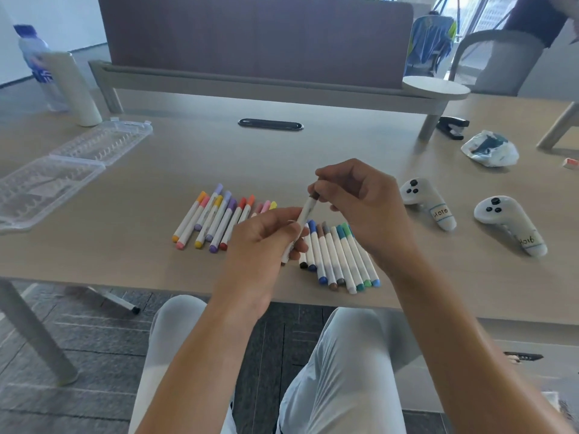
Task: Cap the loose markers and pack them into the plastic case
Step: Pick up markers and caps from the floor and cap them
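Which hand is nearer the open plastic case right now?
Left. The left hand grips a marker at mid-table, on the side toward the case at far left. The right hand pinches the marker's top, farther from the case.

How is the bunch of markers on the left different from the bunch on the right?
The left bunch of white-barrelled markers has warm caps: orange, pink, yellow, purple, red. The right bunch of white-barrelled markers has cool, dark caps: blue, brown, grey, green. The left bunch leans right at the top and lies uncovered; the right bunch leans left, partly behind the hands. Both lie capped on the wooden table.
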`<state>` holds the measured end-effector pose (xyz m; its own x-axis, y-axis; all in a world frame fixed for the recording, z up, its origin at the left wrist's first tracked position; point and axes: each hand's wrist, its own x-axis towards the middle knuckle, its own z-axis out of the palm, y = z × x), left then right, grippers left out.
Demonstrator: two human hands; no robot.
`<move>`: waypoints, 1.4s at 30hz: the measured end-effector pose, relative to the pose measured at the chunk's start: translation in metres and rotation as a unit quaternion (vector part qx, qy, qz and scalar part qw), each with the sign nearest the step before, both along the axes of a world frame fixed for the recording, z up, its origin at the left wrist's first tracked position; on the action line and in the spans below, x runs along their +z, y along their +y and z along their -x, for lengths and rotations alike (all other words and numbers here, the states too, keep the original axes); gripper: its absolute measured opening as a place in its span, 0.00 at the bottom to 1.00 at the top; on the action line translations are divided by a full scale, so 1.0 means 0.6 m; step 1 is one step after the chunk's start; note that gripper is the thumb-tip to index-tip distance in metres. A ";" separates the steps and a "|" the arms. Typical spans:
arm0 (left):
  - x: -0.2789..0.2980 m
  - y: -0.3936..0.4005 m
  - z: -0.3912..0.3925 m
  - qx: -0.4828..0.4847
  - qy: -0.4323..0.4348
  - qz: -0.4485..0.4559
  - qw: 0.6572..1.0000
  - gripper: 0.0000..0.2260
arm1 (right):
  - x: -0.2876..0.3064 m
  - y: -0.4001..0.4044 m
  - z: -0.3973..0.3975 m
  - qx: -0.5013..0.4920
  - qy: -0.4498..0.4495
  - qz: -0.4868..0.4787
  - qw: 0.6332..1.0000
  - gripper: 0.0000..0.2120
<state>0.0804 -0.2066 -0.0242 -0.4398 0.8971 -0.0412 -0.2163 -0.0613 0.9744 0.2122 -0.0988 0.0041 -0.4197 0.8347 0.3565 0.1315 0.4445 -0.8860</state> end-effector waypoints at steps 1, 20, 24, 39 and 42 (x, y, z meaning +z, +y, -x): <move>-0.001 0.002 -0.005 -0.003 -0.004 -0.003 1.000 0.18 | -0.003 0.000 -0.004 -0.007 0.004 0.001 1.000 0.07; -0.036 0.021 -0.046 0.087 0.366 0.000 0.927 0.07 | -0.077 0.073 -0.103 -0.170 -0.314 0.010 0.934 0.03; -0.053 0.015 -0.025 0.117 0.447 0.002 0.887 0.08 | -0.086 0.057 -0.085 -0.155 -0.343 -0.007 0.926 0.14; -0.116 -0.020 0.000 0.020 0.695 0.167 0.699 0.30 | -0.154 -0.116 -0.055 -0.193 -0.414 -0.090 0.885 0.31; -0.116 -0.017 0.005 0.006 0.698 0.166 0.696 0.27 | -0.154 -0.113 -0.041 -0.207 -0.419 -0.092 0.879 0.31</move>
